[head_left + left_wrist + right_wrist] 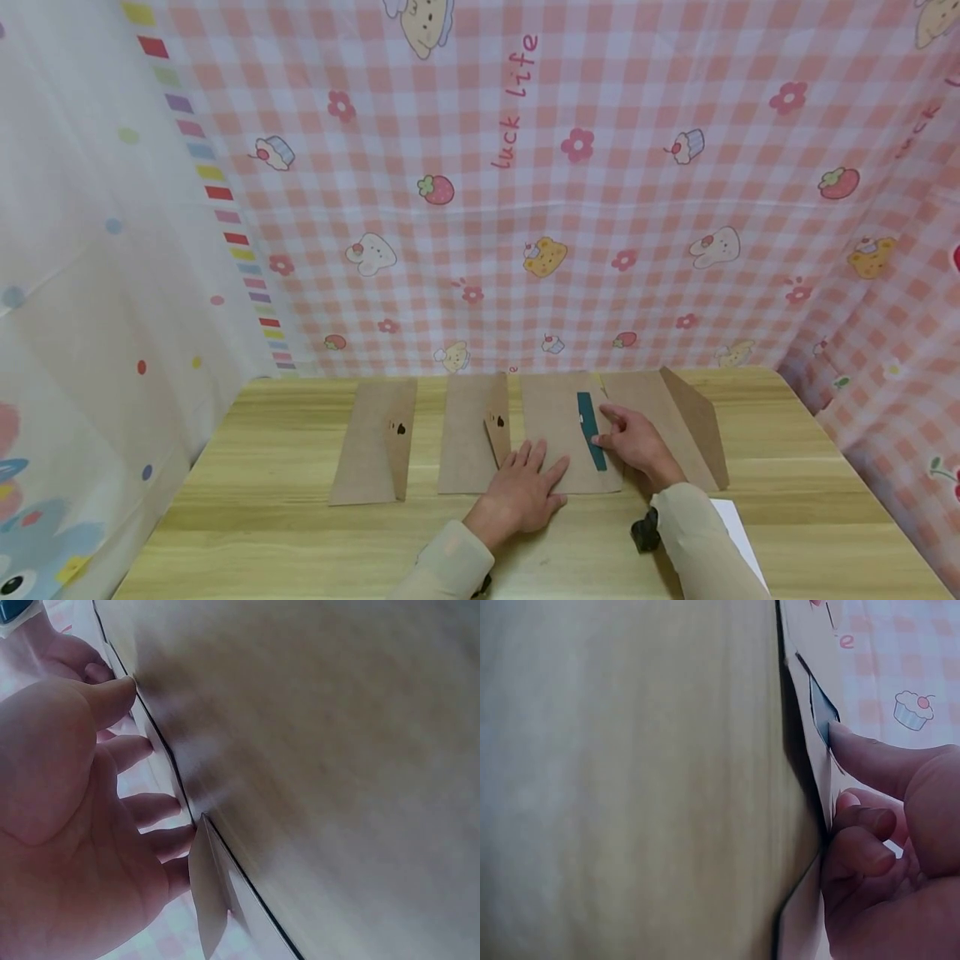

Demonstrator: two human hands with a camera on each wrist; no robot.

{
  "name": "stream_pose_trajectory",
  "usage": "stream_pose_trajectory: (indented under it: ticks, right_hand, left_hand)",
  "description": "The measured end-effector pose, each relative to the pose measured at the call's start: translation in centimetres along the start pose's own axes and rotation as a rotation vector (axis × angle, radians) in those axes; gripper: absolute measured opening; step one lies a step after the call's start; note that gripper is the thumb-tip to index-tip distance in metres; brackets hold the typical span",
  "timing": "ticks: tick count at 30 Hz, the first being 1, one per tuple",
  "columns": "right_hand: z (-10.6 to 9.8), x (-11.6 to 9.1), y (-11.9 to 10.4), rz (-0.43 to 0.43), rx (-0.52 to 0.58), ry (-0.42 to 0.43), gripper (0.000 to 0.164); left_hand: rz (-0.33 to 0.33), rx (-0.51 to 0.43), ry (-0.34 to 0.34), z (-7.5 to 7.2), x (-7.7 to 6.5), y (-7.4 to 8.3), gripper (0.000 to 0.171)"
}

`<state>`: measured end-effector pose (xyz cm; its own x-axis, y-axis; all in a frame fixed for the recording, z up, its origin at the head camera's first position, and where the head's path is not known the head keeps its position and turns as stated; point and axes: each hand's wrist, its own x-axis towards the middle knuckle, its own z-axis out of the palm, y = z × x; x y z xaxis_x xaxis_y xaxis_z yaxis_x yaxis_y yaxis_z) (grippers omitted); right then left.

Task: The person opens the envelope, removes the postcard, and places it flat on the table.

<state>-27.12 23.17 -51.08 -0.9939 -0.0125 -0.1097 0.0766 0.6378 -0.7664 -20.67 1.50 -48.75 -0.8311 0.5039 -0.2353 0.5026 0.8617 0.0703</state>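
On the wooden table (262,471), a brown envelope (551,408) bearing a green strip (589,425) lies under the left hand (516,498), fingers spread and flat. The right hand (636,442) has its thumb on the strip, other fingers bent; cannot tell whether they clamp anything. Likely risks: uneven thumb pressure could skew or crease the strip; a lax left palm might let the paper slide; the right knuckles could nudge the neighbouring envelope (645,392).

Left grip (517,496) lies palm-down, fingers (537,457) spread; to its right, right grip (637,443) extends its thumb (874,761), other fingers partly curled.
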Motion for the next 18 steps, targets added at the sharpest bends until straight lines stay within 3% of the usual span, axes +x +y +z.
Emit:
stream_pose_trajectory:
  ticks: [18]
  right_hand:
    - [-0.46,-0.3,0.33,0.009,0.065,-0.029,0.059]
  left_hand:
    - [0.003,-0.003,-0.016,0.0,0.11,-0.14,0.056]
